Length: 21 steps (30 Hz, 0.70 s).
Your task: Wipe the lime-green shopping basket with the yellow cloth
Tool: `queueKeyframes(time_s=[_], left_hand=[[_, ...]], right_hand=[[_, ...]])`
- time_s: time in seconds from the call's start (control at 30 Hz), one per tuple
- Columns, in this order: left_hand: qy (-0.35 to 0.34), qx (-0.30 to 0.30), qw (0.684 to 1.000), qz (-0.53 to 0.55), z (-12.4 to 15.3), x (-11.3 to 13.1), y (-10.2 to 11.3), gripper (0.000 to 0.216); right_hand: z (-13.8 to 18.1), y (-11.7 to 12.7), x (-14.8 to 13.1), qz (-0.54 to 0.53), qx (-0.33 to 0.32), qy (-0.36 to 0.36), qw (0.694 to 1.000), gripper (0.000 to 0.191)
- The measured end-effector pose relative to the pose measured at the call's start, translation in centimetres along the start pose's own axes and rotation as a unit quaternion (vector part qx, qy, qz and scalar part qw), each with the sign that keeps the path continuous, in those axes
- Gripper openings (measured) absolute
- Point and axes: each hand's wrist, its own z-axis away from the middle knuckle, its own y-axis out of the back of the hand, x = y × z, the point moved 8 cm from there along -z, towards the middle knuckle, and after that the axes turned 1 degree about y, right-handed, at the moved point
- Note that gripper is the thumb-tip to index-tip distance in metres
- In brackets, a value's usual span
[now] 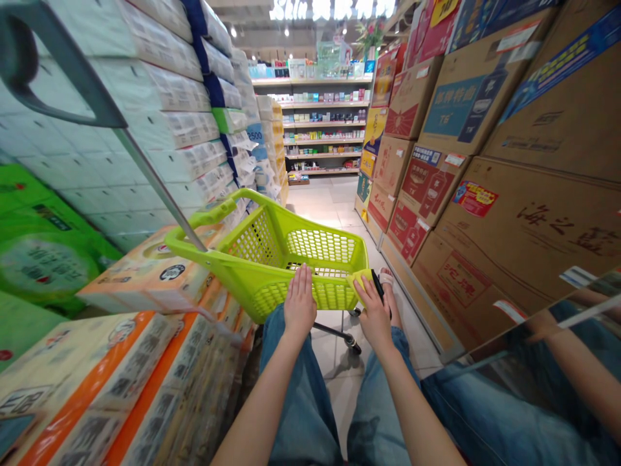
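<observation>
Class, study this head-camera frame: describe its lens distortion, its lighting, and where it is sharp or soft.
Head view: the wide lens bows the cardboard boxes and tissue packs outward at the edges; the ceiling sign is blown out white; lighting is otherwise even; the left hand, right hand and green basket are sharp, the grey bar near the lens looks soft.

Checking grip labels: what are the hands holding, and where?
The basket: the left hand lies flat on its near rim, the right hand curls over the near right corner. Whether either truly grips cannot be told.
</observation>
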Motion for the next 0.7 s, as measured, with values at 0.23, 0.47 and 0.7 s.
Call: queueKeyframes(time_s=[0.23,0.47,0.7], left_hand=[[0.005,0.007,1.000,0.004,-0.1,0.1,0.2,0.089],[0.002,0.011,1.000,-0.004,-0.2,0.1,0.1,0.089],[0.004,0.002,1.000,-0.025,-0.1,-0.1,0.0,0.079]], right_hand=[[-0.1,-0.6,-1.4,0.014,0.015,-0.023,1.000,0.086],[-1.4,-2.2,-7.4,0.032,-0.009,0.045,0.998,0.080],[-2.1,-3.2,-11.2,0.002,-0.020,0.113,0.993,0.069]])
